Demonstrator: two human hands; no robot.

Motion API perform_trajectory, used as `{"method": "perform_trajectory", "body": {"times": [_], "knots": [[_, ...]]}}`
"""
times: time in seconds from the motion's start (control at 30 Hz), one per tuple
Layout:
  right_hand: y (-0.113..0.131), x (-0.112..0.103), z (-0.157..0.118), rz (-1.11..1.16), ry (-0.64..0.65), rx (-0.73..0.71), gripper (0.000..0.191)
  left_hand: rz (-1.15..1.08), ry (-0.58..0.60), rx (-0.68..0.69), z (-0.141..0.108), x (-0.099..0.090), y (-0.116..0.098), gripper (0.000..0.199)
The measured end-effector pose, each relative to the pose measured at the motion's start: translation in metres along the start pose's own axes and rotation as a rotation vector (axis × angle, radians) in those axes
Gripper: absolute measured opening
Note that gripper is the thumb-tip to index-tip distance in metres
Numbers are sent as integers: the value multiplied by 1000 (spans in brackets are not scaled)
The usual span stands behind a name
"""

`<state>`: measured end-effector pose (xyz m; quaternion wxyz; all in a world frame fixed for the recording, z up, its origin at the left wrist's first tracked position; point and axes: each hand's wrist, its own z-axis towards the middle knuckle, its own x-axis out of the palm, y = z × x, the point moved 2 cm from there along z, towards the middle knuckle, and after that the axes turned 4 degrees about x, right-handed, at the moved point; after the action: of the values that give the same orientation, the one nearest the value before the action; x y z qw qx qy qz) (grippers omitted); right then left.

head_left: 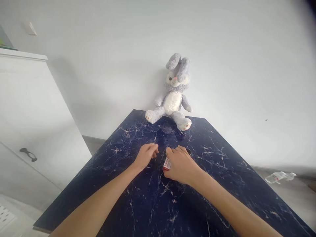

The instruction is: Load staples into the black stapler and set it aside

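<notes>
My right hand (181,164) is closed around a small red and white box (167,164) over the middle of the dark blue marbled table (153,204). Part of the box is hidden under the palm, and a small dark edge shows beyond the fingers. To its left, my left hand (146,156) has its fingers curled together; whether anything is between them cannot be made out. A gap separates the two hands.
A grey plush rabbit (172,102) sits at the table's far edge against the wall. On the left stands a white cabinet (32,108) with a dark handle. Clear plastic bottles (276,177) lie on the floor at the right.
</notes>
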<state>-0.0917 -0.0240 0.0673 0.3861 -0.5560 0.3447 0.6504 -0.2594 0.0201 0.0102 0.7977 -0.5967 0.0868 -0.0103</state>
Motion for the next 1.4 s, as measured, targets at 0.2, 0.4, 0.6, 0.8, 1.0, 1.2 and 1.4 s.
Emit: {"method": "perform_trajectory", "body": {"times": [0.2, 0.4, 0.6, 0.8, 1.0, 1.2, 1.4], "knots": [[10, 10, -6, -10, -61, -51, 45, 249, 106, 78, -11, 15, -5, 40], [20, 20, -14, 22, -7, -57, 48, 371, 73, 54, -8, 10, -8, 42], [0, -14, -9, 221, -36, -33, 30, 407, 260, -71, -1, -3, -16, 52], [-41, -13, 35, 155, 128, 256, 31, 301, 790, -363, -15, -9, -54, 53], [-41, 17, 48, 131, 244, 206, 55, 729, 751, -165, -32, 5, -62, 124], [-44, -4, 43, 243, 335, 83, 43, 874, 682, -132, -35, 20, -47, 125], [-66, -4, -9, 434, -225, 455, 50, 762, 617, -64, -33, 16, -45, 129]]}}
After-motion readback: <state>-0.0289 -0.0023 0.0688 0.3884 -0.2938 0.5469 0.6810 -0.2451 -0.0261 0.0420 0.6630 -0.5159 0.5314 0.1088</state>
